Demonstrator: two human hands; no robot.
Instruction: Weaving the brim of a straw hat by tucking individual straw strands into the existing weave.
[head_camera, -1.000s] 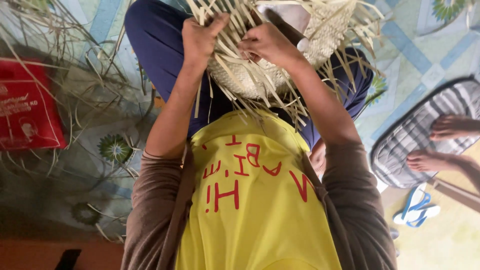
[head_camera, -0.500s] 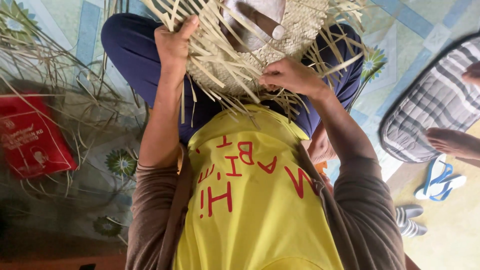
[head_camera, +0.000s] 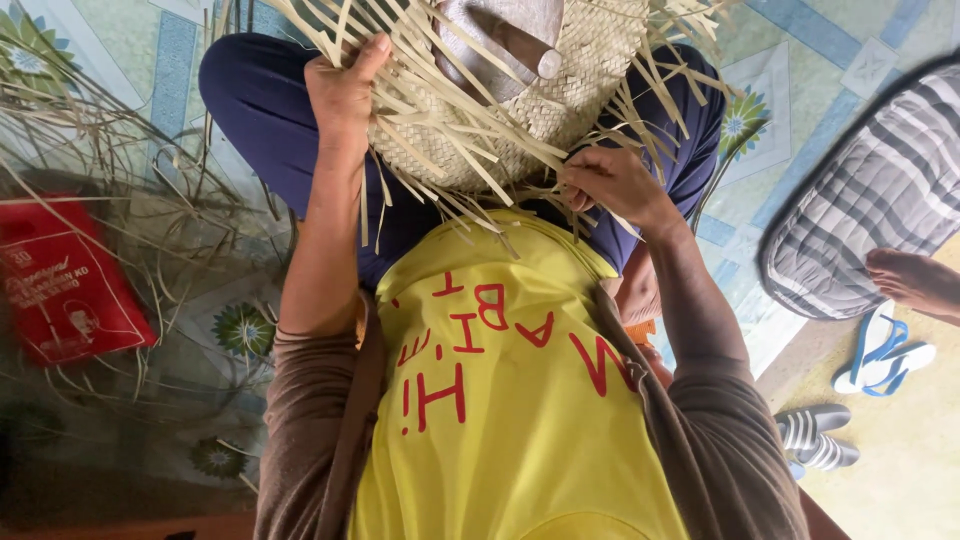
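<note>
Left hand (head_camera: 345, 95) is gripping the woven basket (head_camera: 520, 110); right hand (head_camera: 610, 180) is pinching a loose strip (head_camera: 560, 195) beneath, probably mid-weave; tucking it likely follows.

loose straw strands (head_camera: 120, 190) cluttering floor left, red packet (head_camera: 60, 285) beyond, striped cushion (head_camera: 870, 215) blocking right

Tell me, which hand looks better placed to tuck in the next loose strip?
Probably the right hand: it pinches strips at the basket edge, while the left hand grips its side.
</note>
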